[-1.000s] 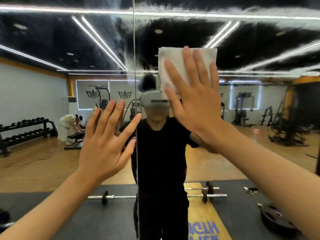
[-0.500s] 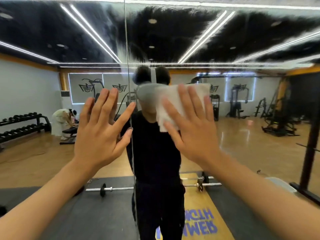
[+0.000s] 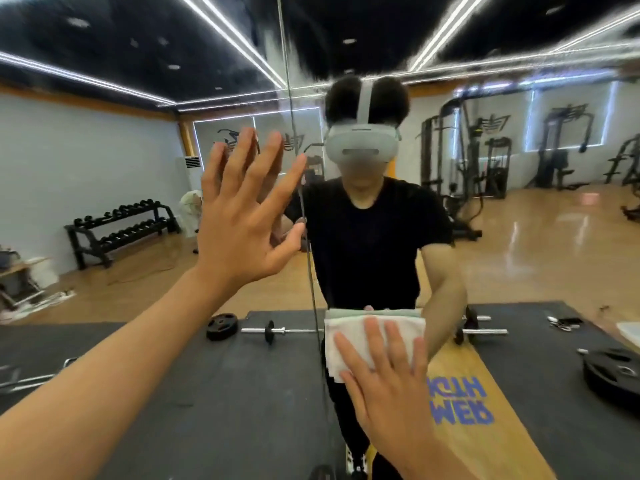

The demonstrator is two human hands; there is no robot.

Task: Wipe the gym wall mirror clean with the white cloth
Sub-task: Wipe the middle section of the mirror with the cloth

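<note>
The wall mirror [image 3: 519, 254] fills the whole view and reflects the gym and the person in a black shirt. A vertical seam [image 3: 298, 188] splits it into two panels. My right hand [image 3: 384, 372] presses the folded white cloth [image 3: 349, 336] flat against the glass, low and just right of the seam, fingers straight and spread. My left hand [image 3: 242, 216] lies flat on the left panel at about head height, fingers spread, holding nothing.
Everything else is a reflection: a dumbbell rack [image 3: 117, 226] at the left, a barbell [image 3: 277, 331] and weight plates [image 3: 613, 372] on black floor mats, weight machines [image 3: 464, 168] at the right, and a wooden floor.
My right hand has slid the cloth down the glass from above head height to around waist height. The left hand has stayed flat on the mirror, and the view has tilted downward.
</note>
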